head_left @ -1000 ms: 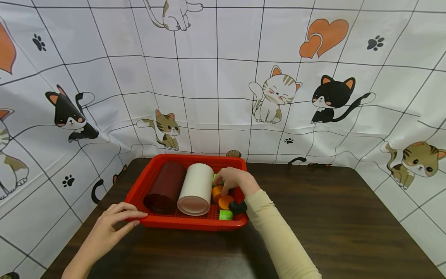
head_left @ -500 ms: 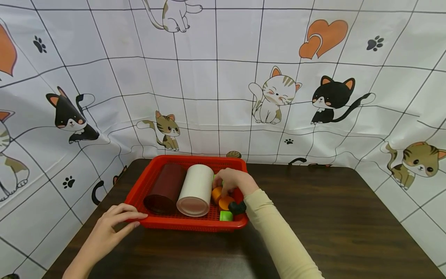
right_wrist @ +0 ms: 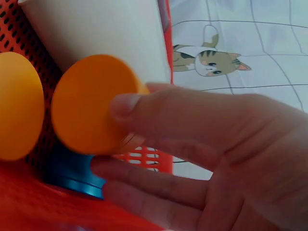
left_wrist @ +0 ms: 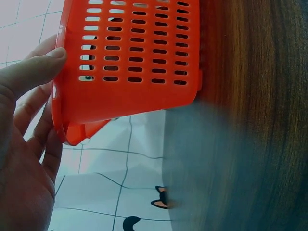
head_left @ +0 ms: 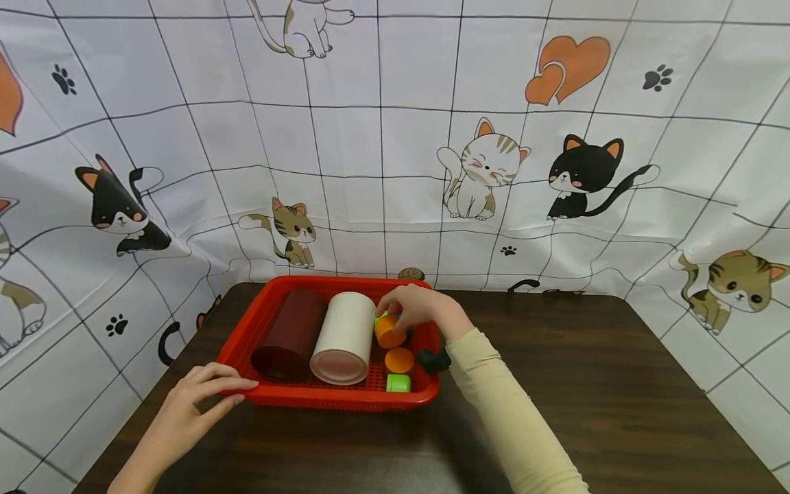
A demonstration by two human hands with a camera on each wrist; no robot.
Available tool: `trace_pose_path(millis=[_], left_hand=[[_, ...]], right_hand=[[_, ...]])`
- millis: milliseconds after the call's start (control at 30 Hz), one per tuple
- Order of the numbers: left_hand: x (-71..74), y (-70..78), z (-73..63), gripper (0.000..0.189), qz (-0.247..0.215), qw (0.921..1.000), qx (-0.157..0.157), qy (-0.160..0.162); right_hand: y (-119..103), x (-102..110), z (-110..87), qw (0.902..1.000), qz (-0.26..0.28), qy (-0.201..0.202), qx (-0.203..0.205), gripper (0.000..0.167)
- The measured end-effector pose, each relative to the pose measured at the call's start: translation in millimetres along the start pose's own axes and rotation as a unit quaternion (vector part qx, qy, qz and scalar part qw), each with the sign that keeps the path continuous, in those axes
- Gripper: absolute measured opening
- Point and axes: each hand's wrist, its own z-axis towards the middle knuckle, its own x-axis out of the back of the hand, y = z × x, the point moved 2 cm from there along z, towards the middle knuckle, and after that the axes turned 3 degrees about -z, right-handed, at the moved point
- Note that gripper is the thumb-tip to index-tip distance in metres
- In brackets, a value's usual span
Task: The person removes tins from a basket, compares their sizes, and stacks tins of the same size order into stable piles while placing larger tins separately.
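In the head view, a red basket (head_left: 336, 396) with slotted walls stands on the table. My left hand (head_left: 194, 398) holds its near left corner, thumb outside the rim and fingers beyond it in the left wrist view. Inside the basket's right part, my right hand (head_left: 420, 307) pinches an orange cylinder (head_left: 390, 335); the thumb lies on its flat round face in the right wrist view. A second orange cylinder (head_left: 399, 360) and a bright green piece (head_left: 398, 383) lie nearer the front. Below the fingers is a blue cylinder (right_wrist: 72, 171). More green shows partly hidden behind the held cylinder.
A white canister (head_left: 344, 333) and a dark maroon canister (head_left: 293, 329) lie side by side in the basket's left part. The dark wooden table (head_left: 586, 384) extends to the right. Behind it hangs a white cat-patterned sheet (head_left: 420, 185).
My right hand has shifted slightly up and right, and the orange cylinder it pinches has lifted and tilted away from the second one. The left hand keeps its hold on the basket.
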Motion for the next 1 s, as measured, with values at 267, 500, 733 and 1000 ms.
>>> trace_pose_path(millis=[267, 500, 733, 1000], left_hand=[[0.6, -0.8, -2.0, 0.057, 0.017, 0.9998, 0.007, -0.007], [0.5, 0.0, -1.7, 0.057, 0.02, 0.9998, 0.006, -0.005], [-0.9, -1.3, -1.6, 0.056, 0.019, 0.9998, 0.0, -0.003], [-2.3, -1.0, -0.6, 0.058, 0.015, 0.9999, 0.001, 0.0]], right_hand=[[3, 13, -13.3, 0.9981, -0.005, 0.039, 0.047, 0.041], [11, 20, -24.6, 0.9947, 0.047, 0.068, 0.062, 0.036], [16, 21, -32.1, 0.987, 0.086, 0.103, 0.089, 0.037], [22, 24, -43.8, 0.9816, 0.092, 0.135, 0.098, 0.045]])
